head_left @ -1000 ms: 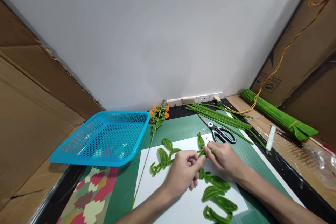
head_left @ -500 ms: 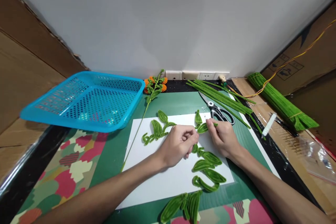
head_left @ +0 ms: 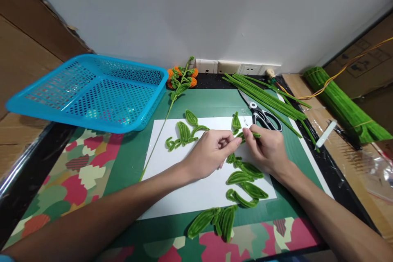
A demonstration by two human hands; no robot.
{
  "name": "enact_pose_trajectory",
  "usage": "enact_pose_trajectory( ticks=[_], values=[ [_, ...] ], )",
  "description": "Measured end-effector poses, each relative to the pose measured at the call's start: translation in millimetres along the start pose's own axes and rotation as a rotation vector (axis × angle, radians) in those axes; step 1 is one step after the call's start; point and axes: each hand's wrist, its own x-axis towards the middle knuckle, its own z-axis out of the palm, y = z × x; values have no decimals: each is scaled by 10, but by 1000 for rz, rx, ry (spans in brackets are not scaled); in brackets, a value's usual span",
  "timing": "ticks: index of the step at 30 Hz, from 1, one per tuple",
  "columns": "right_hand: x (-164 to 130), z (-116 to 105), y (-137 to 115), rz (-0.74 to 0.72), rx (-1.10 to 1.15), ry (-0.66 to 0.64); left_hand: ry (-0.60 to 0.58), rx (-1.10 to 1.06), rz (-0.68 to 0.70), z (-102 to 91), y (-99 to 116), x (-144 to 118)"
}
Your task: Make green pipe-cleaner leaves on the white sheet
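Observation:
Over the white sheet (head_left: 172,196), my right hand (head_left: 268,147) is closed, thumb and fingers pinching a green pipe-cleaner leaf (head_left: 245,136); its tip shows past the knuckles. My left hand (head_left: 213,151) meets it from the left, fingers curled and thumb against the index finger at the leaf's near end. The curled fingers hide part of the grip. Just behind the hands lies a small leaf (head_left: 236,122). A leafy sprig (head_left: 184,133) rests left of them, and several leaves (head_left: 250,188) lie in front on the right. Another leaf cluster (head_left: 215,223) is at the sheet's front edge.
A blue mesh basket (head_left: 147,108) stands at the left. Behind the sheet lies an orange-flowered stem (head_left: 172,102). Scissors (head_left: 265,119) and loose green pipe cleaners (head_left: 270,100) are at the back right, with a thick bundle (head_left: 344,102) and a white pen-like tool (head_left: 326,134) beyond.
My left hand has come right and closer to my right hand, its fingertips now at the leaf's near end. The whole view has shifted slightly, so the table appears higher.

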Motion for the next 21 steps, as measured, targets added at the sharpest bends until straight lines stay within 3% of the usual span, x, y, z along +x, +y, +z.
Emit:
enact_pose_trajectory(
  ticks=[10, 17, 21],
  values=[
    [-6, 83, 50, -62, -130, -82, 23, 36, -51, -1, -19, -12],
    [10, 16, 52, 45, 128, -222, 43, 31, -35, -6, -6, 0],
    [51, 20, 38, 59, 169, -257, -8, 20, -19, -32, 8, 28]
  ],
)
